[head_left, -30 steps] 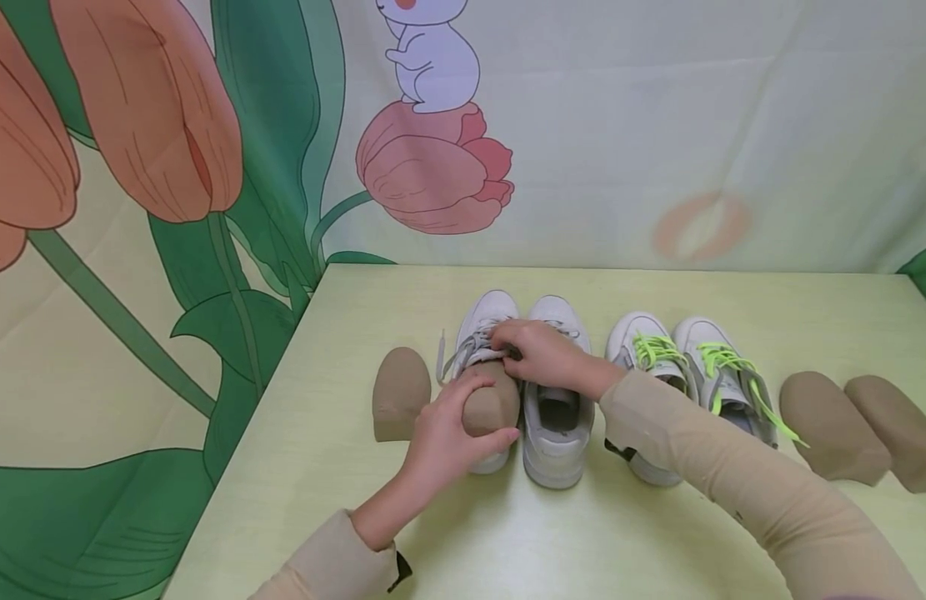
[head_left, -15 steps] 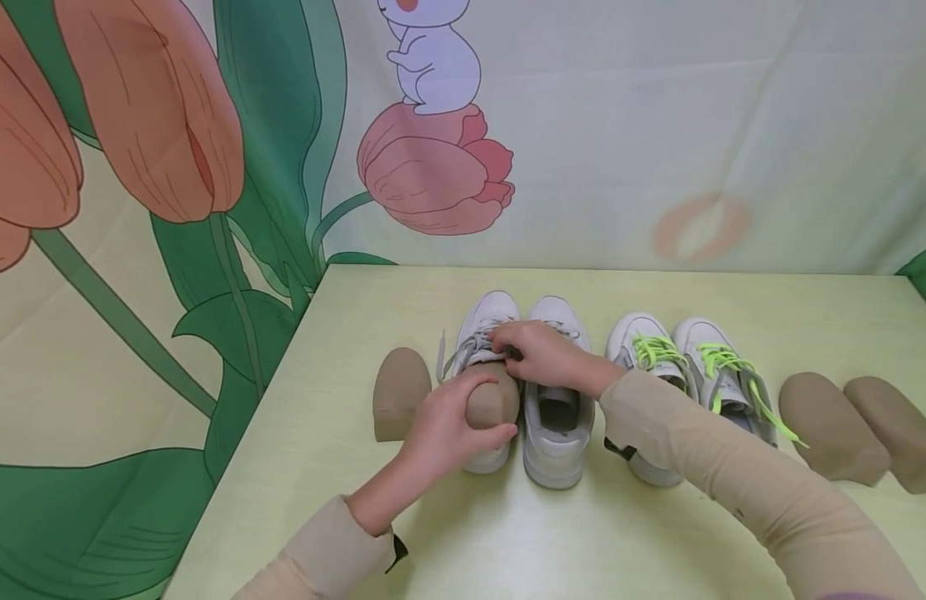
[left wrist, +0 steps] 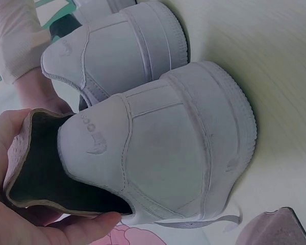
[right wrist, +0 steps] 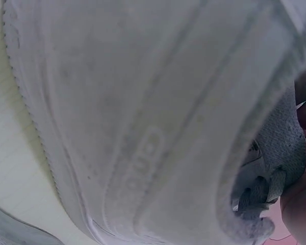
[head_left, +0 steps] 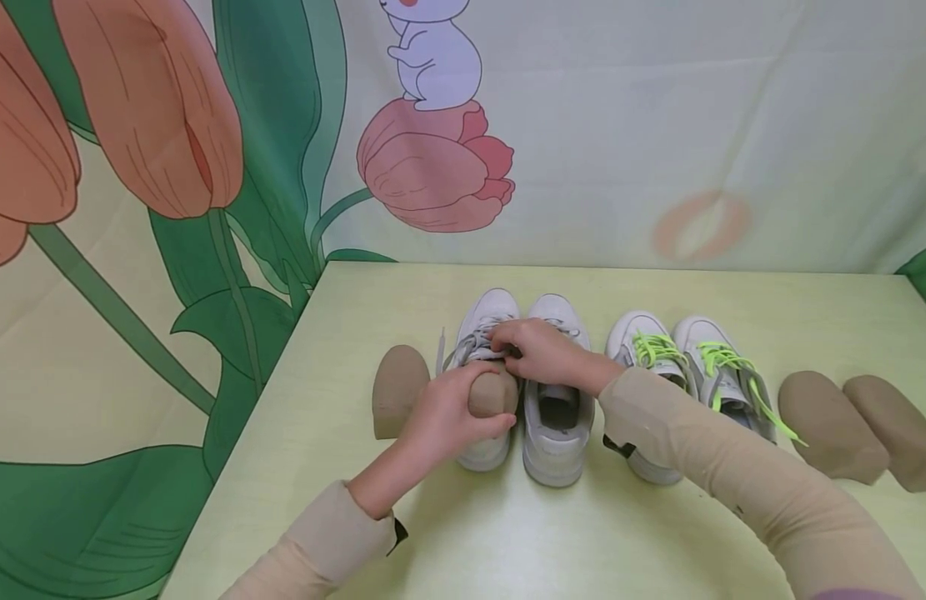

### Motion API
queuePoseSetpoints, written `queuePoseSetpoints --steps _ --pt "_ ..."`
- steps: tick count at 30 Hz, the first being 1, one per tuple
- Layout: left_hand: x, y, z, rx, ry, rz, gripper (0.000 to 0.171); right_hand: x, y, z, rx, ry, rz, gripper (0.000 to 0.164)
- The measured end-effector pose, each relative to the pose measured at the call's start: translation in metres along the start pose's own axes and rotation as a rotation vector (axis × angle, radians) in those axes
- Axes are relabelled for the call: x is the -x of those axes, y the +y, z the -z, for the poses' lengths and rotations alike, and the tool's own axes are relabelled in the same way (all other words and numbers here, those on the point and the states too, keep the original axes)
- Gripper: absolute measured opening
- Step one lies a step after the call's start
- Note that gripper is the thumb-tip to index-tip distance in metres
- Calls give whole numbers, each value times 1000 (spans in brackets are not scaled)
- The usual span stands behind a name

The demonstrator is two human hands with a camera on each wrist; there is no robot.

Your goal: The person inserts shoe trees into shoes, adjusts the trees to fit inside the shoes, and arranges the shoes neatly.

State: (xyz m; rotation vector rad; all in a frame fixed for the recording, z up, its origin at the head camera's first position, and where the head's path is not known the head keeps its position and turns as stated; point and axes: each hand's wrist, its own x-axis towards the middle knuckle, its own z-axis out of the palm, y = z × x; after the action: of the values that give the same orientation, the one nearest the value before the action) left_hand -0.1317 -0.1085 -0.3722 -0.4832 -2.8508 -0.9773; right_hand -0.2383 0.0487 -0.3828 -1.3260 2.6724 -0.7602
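A brown hollow shoe insert [head_left: 494,393] sits partly inside the opening of the leftmost white lace-up sneaker [head_left: 487,454]. My left hand [head_left: 457,410] grips the insert's rear end, thumb on one side and fingers on the other; in the left wrist view its hollow back [left wrist: 46,168] faces the camera above the heel. My right hand [head_left: 545,354] pinches that sneaker's tongue by its grey laces [head_left: 473,340]; the fingertips are partly hidden. In the right wrist view a blurred white shoe side [right wrist: 143,127] covers most of the picture, with part of the hand [right wrist: 298,204] at the right edge.
The matching white sneaker [head_left: 556,467] stands close on the right. Beyond it is a pair of sneakers [head_left: 721,367] with neon-green laces, partly behind the right forearm. One brown insert [head_left: 400,392] lies at left, two more inserts [head_left: 833,425] at far right, on the pale table [head_left: 620,550].
My left hand has moved slightly forward and right, and the insert has gone a little deeper into the sneaker. The right hand keeps its place at the tongue.
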Motion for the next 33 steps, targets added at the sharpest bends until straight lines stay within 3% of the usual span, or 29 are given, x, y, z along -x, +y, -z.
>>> queuePoseSetpoints --steps 11,18,27,33 --pt "-6 -3 -1 -8 -11 30 48 -1 1 0 -11 1 -14 21" --pt "-3 -5 -4 -5 -33 91 60 1 1 -4 -8 50 -48 16" --pt "8 -5 -8 -35 67 109 67 4 -3 -9 30 126 -105 12" --pt "13 -3 -13 -25 127 105 65 5 -1 -11 57 157 -48 9"
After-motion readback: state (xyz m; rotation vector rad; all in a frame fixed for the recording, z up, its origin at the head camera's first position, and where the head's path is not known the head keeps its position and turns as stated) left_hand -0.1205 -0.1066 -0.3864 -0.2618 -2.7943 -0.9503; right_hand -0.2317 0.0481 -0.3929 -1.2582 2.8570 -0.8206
